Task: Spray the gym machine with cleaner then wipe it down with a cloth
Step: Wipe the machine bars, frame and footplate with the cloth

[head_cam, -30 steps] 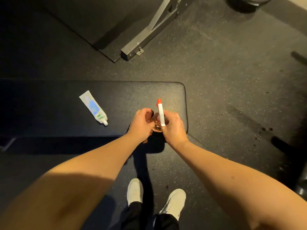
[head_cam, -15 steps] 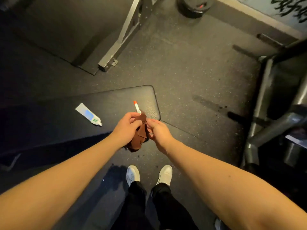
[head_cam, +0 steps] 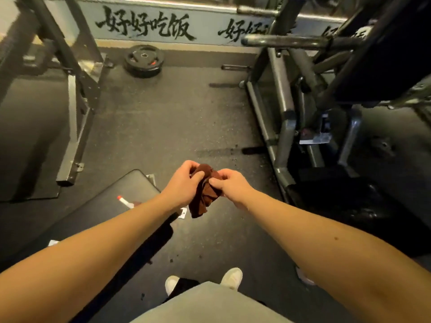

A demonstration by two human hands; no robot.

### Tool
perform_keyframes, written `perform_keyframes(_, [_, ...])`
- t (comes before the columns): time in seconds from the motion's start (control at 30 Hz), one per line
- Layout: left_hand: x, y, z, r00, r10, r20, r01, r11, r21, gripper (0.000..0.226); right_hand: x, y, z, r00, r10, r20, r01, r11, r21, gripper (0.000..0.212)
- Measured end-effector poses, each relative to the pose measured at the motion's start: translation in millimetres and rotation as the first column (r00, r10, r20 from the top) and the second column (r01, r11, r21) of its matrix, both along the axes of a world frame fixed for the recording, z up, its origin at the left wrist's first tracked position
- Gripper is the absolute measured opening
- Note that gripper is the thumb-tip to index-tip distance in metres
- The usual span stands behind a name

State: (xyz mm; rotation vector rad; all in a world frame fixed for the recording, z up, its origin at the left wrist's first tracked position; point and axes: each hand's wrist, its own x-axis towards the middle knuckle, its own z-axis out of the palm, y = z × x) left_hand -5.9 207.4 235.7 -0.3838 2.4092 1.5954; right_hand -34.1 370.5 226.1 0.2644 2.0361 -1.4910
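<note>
Hands meet in mid-air over the dark rubber floor (head_cam: pixel 175 117), both working the same brown cloth (head_cam: pixel 200 201). The left hand (head_cam: pixel 184 183) has its fingers curled round the upper bunch of the fabric, thumb on top. The right hand (head_cam: pixel 229 186) pinches a fold of it just beside the left, knuckles up. The rest of the cloth hangs crumpled below and between the two hands, touching nothing else. Behind the left forearm lies the black padded bench (head_cam: pixel 105 213), and on it a slim white bottle (head_cam: pixel 124 202) with a red tip lies flat, its lower end hidden by the arm. To the right and well apart from the hands stands the gym machine (head_cam: pixel 283 96), a grey steel frame with a horizontal bar and a large black pad (head_cam: pixel 384 54) at the upper right. On the left a grey rack upright (head_cam: pixel 72 127) meets the floor. A black weight plate (head_cam: pixel 143 60) lies flat near the far wall (head_cam: pixel 205 31), which carries large black brushed lettering. Two white shoes (head_cam: pixel 171 284) show at the bottom, partly covered by a grey shirt (head_cam: pixel 210 304).
</note>
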Motion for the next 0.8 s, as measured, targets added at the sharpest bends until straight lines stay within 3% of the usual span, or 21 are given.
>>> perform_keyframes(0.2, [-46.8,97.4,48.7,0.961,-0.257,-0.104,0.247,0.964,-0.100,0.003,-20.1,108.5,45.6,0.982,-0.115,-0.149,0.119,0.993,0.020,0.013])
perform_keyframes(0.47, [-99.2,228.3,103.2,0.875,-0.461,-0.150,0.446,0.886,-0.124,0.029,-34.0,239.4,101.1,0.897,-0.266,-0.352,0.305,0.951,0.058,0.022])
perform_keyframes(0.67, [-134.6,300.3,126.3,0.817,-0.535,-0.216,0.502,0.844,-0.190,0.026,-41.5,307.2,137.2,0.844,-0.414,-0.341,0.425,0.904,-0.048,0.027])
perform_keyframes(0.8, [-153.4,325.3,124.7,0.798,-0.517,-0.309,0.442,0.852,-0.281,0.049,-54.8,328.8,144.0,0.782,-0.524,-0.337,0.522,0.846,-0.104,0.018])
